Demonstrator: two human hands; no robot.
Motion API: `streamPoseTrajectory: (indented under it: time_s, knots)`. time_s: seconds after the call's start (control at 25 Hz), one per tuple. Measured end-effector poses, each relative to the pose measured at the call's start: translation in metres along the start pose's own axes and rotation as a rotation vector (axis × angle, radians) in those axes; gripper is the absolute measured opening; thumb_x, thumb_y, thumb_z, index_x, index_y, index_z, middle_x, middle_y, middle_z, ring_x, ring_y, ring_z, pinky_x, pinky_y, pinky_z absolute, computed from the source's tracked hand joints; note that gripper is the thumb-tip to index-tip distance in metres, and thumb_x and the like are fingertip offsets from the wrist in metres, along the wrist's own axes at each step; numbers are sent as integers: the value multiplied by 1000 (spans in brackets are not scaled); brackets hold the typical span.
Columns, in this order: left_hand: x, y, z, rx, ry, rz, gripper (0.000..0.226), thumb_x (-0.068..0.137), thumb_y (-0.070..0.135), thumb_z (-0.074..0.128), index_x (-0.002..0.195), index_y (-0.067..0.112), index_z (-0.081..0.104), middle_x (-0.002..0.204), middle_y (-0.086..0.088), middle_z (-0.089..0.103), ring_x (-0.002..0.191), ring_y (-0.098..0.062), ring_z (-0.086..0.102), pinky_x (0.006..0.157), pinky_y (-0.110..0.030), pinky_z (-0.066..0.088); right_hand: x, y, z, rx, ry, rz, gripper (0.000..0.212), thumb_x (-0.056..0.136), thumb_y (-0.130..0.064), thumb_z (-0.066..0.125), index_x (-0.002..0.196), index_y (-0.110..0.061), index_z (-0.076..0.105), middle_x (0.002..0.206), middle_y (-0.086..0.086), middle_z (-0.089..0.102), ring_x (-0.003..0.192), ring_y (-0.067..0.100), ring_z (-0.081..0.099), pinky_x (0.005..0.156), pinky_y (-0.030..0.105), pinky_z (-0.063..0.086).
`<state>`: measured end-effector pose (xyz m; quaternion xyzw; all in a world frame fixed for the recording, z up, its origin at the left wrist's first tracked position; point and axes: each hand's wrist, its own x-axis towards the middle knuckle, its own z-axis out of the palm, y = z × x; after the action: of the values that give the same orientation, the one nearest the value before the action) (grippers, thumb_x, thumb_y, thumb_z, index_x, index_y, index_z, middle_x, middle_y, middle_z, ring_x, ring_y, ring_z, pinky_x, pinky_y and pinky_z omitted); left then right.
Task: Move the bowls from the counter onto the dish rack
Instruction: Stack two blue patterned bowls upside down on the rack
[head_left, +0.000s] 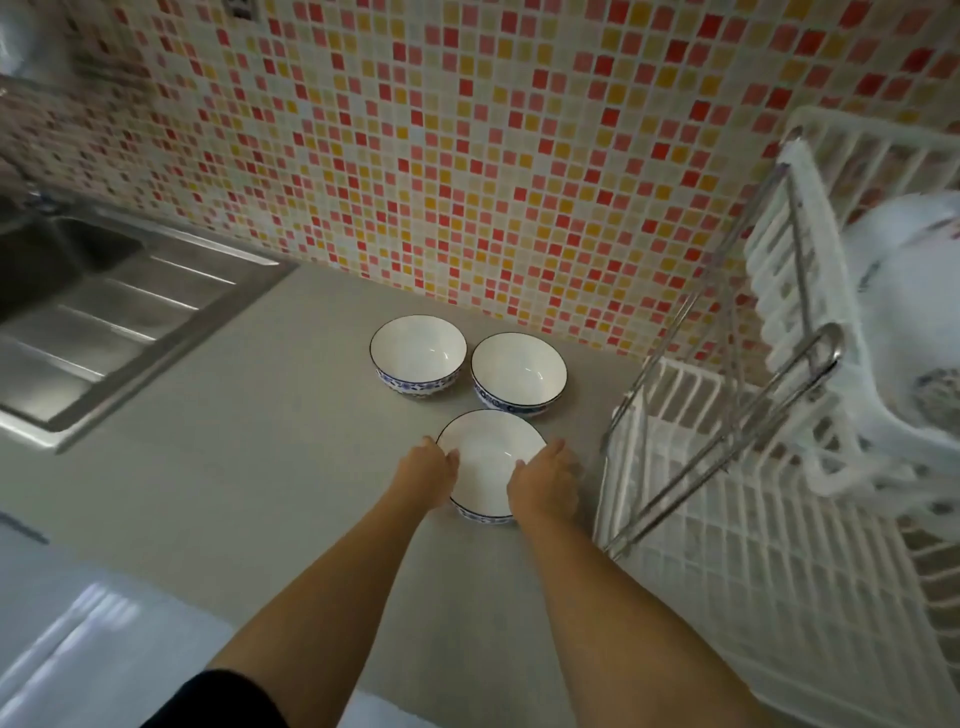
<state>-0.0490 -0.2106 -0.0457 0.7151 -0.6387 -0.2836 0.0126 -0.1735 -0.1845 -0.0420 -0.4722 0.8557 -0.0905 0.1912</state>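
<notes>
Three white bowls with blue patterned outsides stand on the grey counter. The near bowl (488, 457) is held between both hands: my left hand (428, 470) grips its left rim and my right hand (543, 480) grips its right rim. Its base seems to rest on the counter. Behind it sit the far left bowl (418, 353) and the far right bowl (518, 370), close together near the wall. The white two-tier dish rack (737, 519) with a steel frame stands to the right. Its upper tier holds white crockery (904, 312), blurred.
A steel sink (67, 254) with a ribbed drainboard (124, 322) lies at the left. A wall of red, yellow and white mosaic tiles (467, 156) rises behind the counter. The rack's steel legs (675, 364) slant close beside the bowls.
</notes>
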Motion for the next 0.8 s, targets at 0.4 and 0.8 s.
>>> streamPoseTrajectory:
  time_s: [0.4,0.8]
  knots:
    - [-15,-7,-24,-174,25,-25,52,91,-4,40,140,-8,24,123,-28,56,103,-39,65,84,-41,58,-20,-26,-11,-14,67,37,37,100,0,23,133,3,39,134,17,51,120,31,56,94,39,46]
    - [-138,14,-185,-452,393,291,35,97,4,34,131,-2,36,122,-24,55,108,-39,55,81,-43,45,-141,-84,-166,312,419,-290,45,96,1,38,139,-1,29,138,19,41,118,35,50,93,41,44]
